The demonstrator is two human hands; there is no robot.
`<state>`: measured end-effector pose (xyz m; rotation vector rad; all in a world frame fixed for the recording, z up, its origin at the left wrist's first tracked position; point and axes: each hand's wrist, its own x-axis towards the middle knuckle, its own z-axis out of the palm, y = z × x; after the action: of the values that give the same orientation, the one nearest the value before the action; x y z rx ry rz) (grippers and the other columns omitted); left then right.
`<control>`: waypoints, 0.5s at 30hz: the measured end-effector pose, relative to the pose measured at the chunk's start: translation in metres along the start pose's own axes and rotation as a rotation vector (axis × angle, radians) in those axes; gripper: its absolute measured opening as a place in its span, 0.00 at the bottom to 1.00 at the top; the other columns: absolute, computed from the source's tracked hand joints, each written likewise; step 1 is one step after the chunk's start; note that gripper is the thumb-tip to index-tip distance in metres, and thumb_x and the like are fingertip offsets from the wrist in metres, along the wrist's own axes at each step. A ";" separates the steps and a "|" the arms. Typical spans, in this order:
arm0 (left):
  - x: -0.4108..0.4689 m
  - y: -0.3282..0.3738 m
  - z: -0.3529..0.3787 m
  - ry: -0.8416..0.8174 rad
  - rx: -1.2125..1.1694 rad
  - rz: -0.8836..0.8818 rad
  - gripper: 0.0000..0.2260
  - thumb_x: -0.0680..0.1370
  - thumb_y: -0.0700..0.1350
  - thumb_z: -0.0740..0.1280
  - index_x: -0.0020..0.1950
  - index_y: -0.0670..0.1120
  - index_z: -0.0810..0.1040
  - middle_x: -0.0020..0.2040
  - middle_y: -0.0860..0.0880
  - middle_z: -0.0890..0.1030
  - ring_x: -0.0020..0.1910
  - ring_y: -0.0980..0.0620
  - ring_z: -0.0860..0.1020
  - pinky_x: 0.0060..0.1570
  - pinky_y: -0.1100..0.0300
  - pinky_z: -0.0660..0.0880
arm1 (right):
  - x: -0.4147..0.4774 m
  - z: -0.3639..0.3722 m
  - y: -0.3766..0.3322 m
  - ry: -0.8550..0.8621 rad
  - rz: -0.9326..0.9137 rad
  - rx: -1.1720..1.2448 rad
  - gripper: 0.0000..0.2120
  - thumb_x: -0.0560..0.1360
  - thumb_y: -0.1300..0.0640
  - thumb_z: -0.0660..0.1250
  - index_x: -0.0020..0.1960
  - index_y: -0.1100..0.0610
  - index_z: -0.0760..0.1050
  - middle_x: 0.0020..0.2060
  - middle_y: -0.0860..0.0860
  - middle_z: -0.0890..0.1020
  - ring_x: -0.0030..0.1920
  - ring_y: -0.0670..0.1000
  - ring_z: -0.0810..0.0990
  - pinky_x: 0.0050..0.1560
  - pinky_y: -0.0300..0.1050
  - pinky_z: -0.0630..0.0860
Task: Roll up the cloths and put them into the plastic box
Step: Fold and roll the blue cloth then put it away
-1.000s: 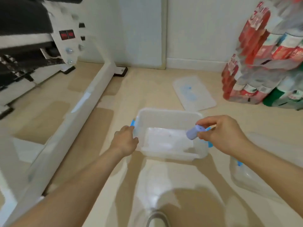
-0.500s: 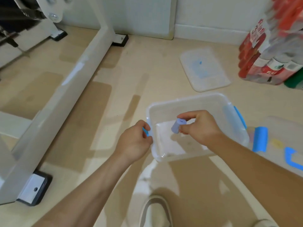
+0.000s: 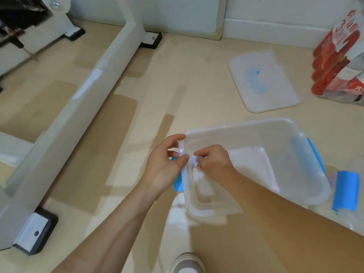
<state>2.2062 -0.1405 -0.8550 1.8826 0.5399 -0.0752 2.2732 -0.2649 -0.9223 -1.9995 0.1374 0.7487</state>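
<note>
Clear plastic box (image 3: 256,124) sat on the floor. The left hand (image 3: 165,170) pinched the box's left rim in its grip. The right hand (image 3: 213,164), inside against that wall, closed its grip on a small lilac rolled cloth (image 3: 194,160). A blue rolled cloth (image 3: 347,191) lay just right of the box.
</note>
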 end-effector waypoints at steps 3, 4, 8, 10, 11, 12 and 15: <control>0.001 -0.002 0.001 -0.009 -0.015 -0.010 0.19 0.74 0.37 0.68 0.59 0.57 0.76 0.56 0.52 0.77 0.38 0.64 0.73 0.39 0.74 0.73 | 0.010 0.012 0.006 0.010 0.090 0.054 0.09 0.71 0.64 0.68 0.49 0.58 0.83 0.47 0.55 0.83 0.47 0.57 0.83 0.52 0.48 0.80; 0.002 -0.003 0.002 -0.011 -0.011 -0.011 0.19 0.74 0.37 0.68 0.58 0.58 0.76 0.56 0.52 0.77 0.38 0.64 0.73 0.40 0.74 0.73 | 0.011 0.012 0.006 0.006 0.119 0.091 0.09 0.71 0.65 0.69 0.49 0.59 0.83 0.45 0.54 0.83 0.45 0.56 0.82 0.51 0.47 0.80; 0.002 -0.001 0.003 -0.008 -0.022 -0.014 0.18 0.74 0.37 0.68 0.58 0.57 0.77 0.56 0.51 0.77 0.37 0.64 0.72 0.39 0.75 0.73 | 0.009 0.003 0.001 -0.060 0.215 0.393 0.06 0.66 0.73 0.58 0.30 0.70 0.66 0.27 0.52 0.65 0.35 0.54 0.60 0.39 0.44 0.65; 0.003 0.000 0.004 0.000 -0.029 -0.024 0.18 0.74 0.36 0.68 0.58 0.56 0.77 0.56 0.51 0.76 0.38 0.61 0.73 0.39 0.75 0.73 | 0.009 -0.002 -0.003 -0.078 0.240 0.487 0.09 0.63 0.72 0.57 0.30 0.64 0.59 0.31 0.55 0.60 0.39 0.54 0.58 0.41 0.46 0.63; 0.003 0.000 0.004 0.001 -0.026 -0.028 0.18 0.74 0.37 0.68 0.58 0.57 0.77 0.56 0.51 0.76 0.40 0.59 0.73 0.39 0.74 0.73 | 0.009 -0.002 -0.003 -0.087 0.260 0.533 0.06 0.64 0.72 0.59 0.31 0.67 0.63 0.34 0.56 0.62 0.38 0.54 0.61 0.43 0.45 0.69; 0.003 0.001 0.004 0.002 -0.023 -0.030 0.18 0.74 0.37 0.68 0.58 0.57 0.77 0.56 0.51 0.76 0.41 0.58 0.74 0.40 0.74 0.73 | 0.008 -0.002 -0.004 -0.105 0.284 0.570 0.02 0.66 0.72 0.60 0.35 0.69 0.69 0.35 0.57 0.66 0.37 0.54 0.67 0.49 0.44 0.74; 0.001 0.001 0.003 -0.004 -0.030 -0.030 0.18 0.74 0.37 0.68 0.58 0.57 0.77 0.56 0.51 0.77 0.43 0.56 0.74 0.39 0.75 0.73 | 0.008 0.000 0.002 -0.157 0.286 0.680 0.05 0.68 0.70 0.64 0.43 0.70 0.75 0.41 0.59 0.75 0.44 0.56 0.78 0.65 0.53 0.73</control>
<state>2.2080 -0.1435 -0.8554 1.8446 0.5644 -0.0900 2.2784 -0.2643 -0.9287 -1.2819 0.5204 0.8899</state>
